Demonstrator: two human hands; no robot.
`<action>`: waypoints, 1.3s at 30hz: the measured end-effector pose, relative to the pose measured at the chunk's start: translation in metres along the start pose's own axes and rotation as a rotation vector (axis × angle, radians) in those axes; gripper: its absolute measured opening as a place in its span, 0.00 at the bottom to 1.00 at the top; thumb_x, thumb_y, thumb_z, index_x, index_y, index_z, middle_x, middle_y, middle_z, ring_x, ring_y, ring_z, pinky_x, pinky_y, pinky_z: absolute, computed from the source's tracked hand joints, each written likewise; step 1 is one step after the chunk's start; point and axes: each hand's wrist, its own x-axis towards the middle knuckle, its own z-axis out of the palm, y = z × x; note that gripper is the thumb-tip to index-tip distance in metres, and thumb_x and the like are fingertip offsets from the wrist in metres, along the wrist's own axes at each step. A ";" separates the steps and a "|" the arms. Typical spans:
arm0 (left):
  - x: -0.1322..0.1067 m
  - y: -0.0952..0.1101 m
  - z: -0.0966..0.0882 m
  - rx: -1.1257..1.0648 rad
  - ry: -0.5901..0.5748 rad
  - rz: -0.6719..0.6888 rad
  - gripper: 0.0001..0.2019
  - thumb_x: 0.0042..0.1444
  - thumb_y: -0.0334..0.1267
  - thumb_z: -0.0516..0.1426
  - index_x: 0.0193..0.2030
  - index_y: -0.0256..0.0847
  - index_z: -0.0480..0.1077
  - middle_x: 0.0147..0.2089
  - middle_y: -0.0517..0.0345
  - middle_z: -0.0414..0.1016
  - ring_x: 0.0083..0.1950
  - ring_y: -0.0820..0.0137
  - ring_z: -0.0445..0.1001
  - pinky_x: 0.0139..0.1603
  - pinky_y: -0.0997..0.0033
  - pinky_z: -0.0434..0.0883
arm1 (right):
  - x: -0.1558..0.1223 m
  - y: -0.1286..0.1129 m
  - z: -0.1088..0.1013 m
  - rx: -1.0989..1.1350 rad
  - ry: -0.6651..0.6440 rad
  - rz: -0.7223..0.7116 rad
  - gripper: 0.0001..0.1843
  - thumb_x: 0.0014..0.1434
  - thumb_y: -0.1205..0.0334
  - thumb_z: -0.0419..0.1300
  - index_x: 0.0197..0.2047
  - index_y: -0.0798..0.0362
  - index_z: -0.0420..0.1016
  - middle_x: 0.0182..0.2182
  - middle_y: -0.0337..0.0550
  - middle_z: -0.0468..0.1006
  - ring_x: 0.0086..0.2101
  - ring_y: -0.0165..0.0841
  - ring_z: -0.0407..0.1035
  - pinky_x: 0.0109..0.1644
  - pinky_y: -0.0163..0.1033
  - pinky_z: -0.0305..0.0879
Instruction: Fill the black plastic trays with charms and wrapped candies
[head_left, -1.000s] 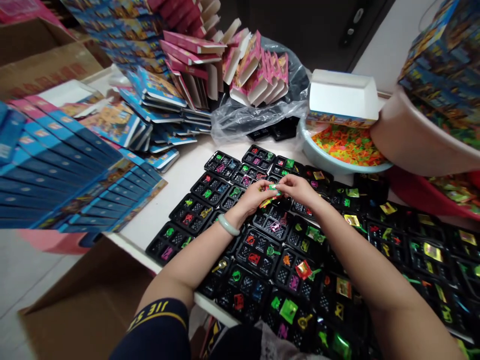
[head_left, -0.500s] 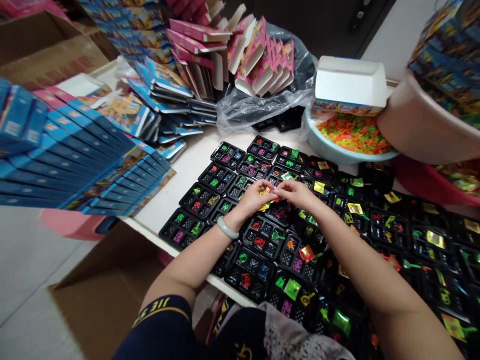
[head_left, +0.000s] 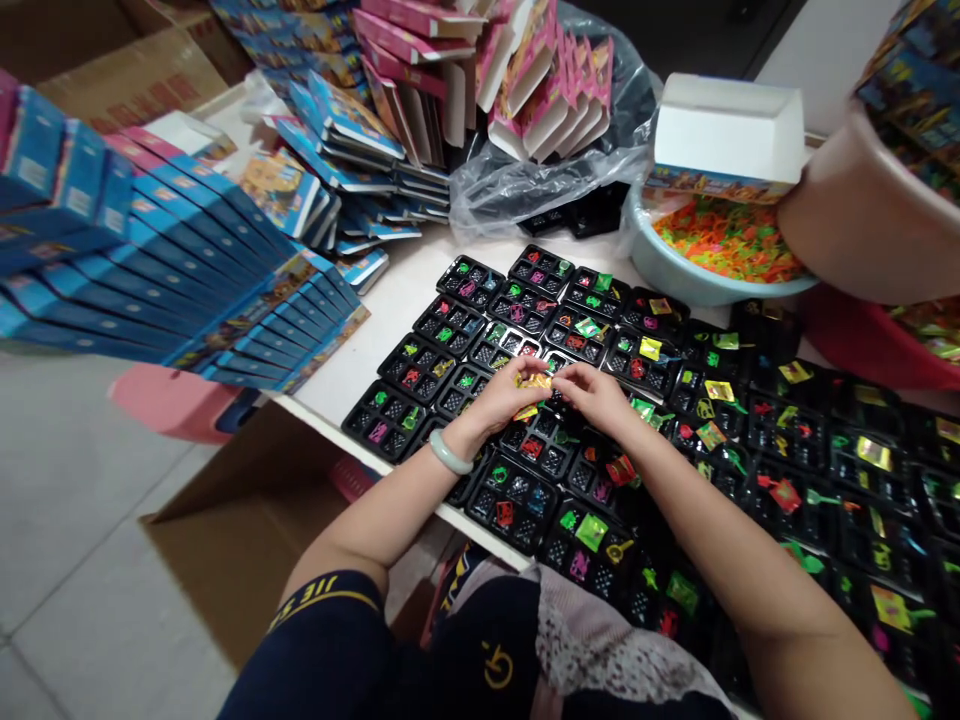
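Note:
My left hand [head_left: 504, 402] is closed around small yellow foil packets [head_left: 535, 381] above the black trays, a pale bangle on its wrist. Fingertips of my right hand [head_left: 598, 398] are pinched together right beside those packets; whatever they hold is too small to make out. Beneath both hands lie rows of black compartment trays [head_left: 512, 500] with small green, red, purple and yellow plastic pieces in them. Some trays also carry a shiny packet, such as a green packet [head_left: 592, 532] and a yellow packet [head_left: 650, 348].
A light blue basin [head_left: 675, 272] of bright plastic pieces stands at the back right, an open box [head_left: 724, 140] on it. Blue boxes [head_left: 187, 270] line the left table edge. Pink boxes [head_left: 555, 100] rest on clear plastic. Below left is an open carton [head_left: 225, 540].
The view has shifted, so the table appears higher and further right. My hands stay together at the yellow packets. A red bit seen between my fingertips earlier no longer shows there.

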 end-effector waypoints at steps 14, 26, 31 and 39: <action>-0.038 -0.010 -0.007 -0.011 -0.021 -0.101 0.16 0.39 0.37 0.66 0.35 0.36 0.70 0.30 0.61 0.70 0.31 0.76 0.67 0.35 0.74 0.64 | -0.036 0.000 0.016 0.364 -0.088 0.211 0.20 0.39 0.47 0.67 0.32 0.51 0.71 0.22 0.35 0.74 0.21 0.26 0.64 0.27 0.35 0.64; -0.069 -0.016 -0.028 0.014 0.000 -0.102 0.18 0.39 0.38 0.67 0.37 0.36 0.70 0.31 0.60 0.71 0.32 0.75 0.69 0.36 0.74 0.65 | -0.048 0.008 0.018 -0.306 0.114 -0.154 0.09 0.53 0.57 0.60 0.38 0.48 0.76 0.40 0.46 0.76 0.40 0.40 0.70 0.46 0.46 0.64; -0.080 -0.017 -0.019 0.005 -0.089 -0.077 0.18 0.40 0.37 0.67 0.38 0.36 0.71 0.32 0.59 0.72 0.33 0.75 0.69 0.36 0.74 0.66 | -0.064 -0.003 0.037 0.146 -0.154 0.041 0.15 0.50 0.48 0.61 0.34 0.50 0.71 0.27 0.38 0.75 0.28 0.33 0.69 0.34 0.39 0.65; -0.096 -0.024 -0.044 -0.071 0.123 -0.114 0.15 0.41 0.35 0.66 0.37 0.36 0.72 0.32 0.60 0.71 0.31 0.77 0.68 0.35 0.75 0.65 | -0.098 0.005 0.048 -0.147 -0.181 -0.052 0.09 0.52 0.53 0.60 0.34 0.49 0.73 0.30 0.41 0.75 0.30 0.34 0.68 0.37 0.41 0.64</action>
